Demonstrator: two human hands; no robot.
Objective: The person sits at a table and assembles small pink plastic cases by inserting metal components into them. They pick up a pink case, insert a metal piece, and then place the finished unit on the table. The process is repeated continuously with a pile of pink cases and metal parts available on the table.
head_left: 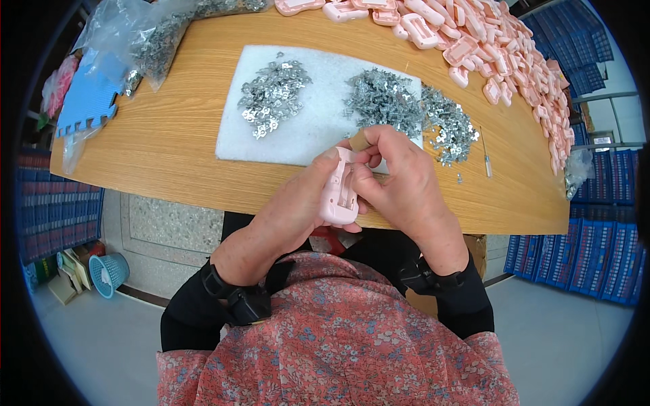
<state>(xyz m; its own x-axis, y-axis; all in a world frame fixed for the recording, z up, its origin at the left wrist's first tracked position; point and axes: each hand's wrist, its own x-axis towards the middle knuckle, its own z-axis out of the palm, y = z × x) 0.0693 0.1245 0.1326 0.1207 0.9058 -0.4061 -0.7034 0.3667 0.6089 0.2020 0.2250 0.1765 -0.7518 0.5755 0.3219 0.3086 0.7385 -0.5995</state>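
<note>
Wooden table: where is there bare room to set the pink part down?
Bare wood on the table left of the white foam pad, and along the near edge. Crowded: metal clips on the pad, pink housings far right.

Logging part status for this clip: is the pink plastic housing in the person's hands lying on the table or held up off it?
Held up. The pink housing sits between the left hand and right hand, at the table's near edge, open side facing up.

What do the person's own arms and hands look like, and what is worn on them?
Both hands are bare: the left hand and the right hand have no gloves or rings that can be seen. Each wrist carries a black strap with a small black device. Above them are black sleeves.
</note>
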